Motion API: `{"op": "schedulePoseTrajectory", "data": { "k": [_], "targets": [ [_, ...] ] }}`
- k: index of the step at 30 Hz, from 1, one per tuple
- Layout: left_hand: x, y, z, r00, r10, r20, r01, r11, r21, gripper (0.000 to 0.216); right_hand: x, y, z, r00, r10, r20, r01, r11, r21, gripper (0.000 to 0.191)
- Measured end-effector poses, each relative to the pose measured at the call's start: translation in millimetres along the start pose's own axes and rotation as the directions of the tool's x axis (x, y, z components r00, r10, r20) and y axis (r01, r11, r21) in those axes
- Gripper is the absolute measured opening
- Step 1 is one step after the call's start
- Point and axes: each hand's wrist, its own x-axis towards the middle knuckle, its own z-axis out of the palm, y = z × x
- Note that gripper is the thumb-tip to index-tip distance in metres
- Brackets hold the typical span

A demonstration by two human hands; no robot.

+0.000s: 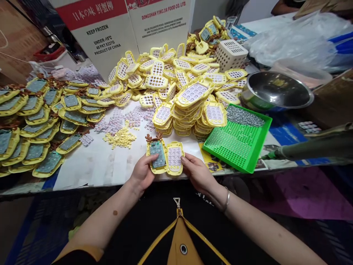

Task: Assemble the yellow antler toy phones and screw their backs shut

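Note:
My left hand (144,170) grips a yellow toy phone half (157,155) with brown antlers and a grey-green circuit board inside, the thumb lying over the board. Right beside it, my right hand (199,171) pinches the edge of a yellow keypad shell (174,159) fitted with pale lilac buttons. The two pieces are side by side, their inner edges close or touching, above the table's front edge. Just behind them rise stacks of similar keypad shells (185,110). Small yellow buttons (120,138) and lilac buttons (111,121) lie loose to the left.
Antlered board halves (35,127) are piled at the left. A green perforated tray (242,147) holding small metal screws stands at the right, with a steel bowl (277,92) behind it. A green-handled tool (298,145) reaches in from the right. A printed carton (116,33) stands behind.

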Motion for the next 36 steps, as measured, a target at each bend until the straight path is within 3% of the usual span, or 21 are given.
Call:
{"op": "schedulePoseTrajectory", "data": {
  "k": [5, 10, 14, 19, 23, 29, 36],
  "targets": [
    [-11, 4, 1, 1.000, 0.021, 0.021, -0.022, 0.999, 0.024, 0.046, 2, 8, 2, 0.982, 0.043, 0.182, -0.065, 0.991, 0.119, 0.044],
    [-19, 5, 5, 0.998, 0.029, 0.056, -0.034, 0.995, 0.098, 0.033, 0, 12, 0, 0.933, 0.114, 0.342, -0.161, 0.980, 0.113, 0.053],
    [-22, 5, 7, 0.991, 0.127, 0.037, -0.131, 0.979, 0.159, 0.029, -1, 10, -2, 0.954, 0.081, 0.289, -0.127, 0.981, 0.144, 0.057],
    [-24, 6, 11, 0.972, 0.235, 0.013, -0.235, 0.966, 0.106, 0.058, 1, 8, 1, 0.985, -0.007, 0.171, -0.025, 0.983, 0.184, 0.051],
    [-20, 1, 18, 0.968, 0.233, 0.099, -0.235, 0.972, 0.013, 0.047, 6, 14, 9, 0.993, -0.046, 0.110, 0.028, 0.987, 0.160, 0.056],
    [-14, -14, 19, 0.968, 0.231, 0.100, -0.241, 0.965, 0.105, 0.060, 14, 28, 17, 0.990, -0.103, 0.094, 0.092, 0.989, 0.112, 0.066],
    [-11, -21, 16, 0.962, 0.242, 0.131, -0.262, 0.950, 0.170, 0.056, 16, 33, 15, 0.967, -0.199, 0.160, 0.194, 0.980, 0.049, 0.072]
  ]
}}
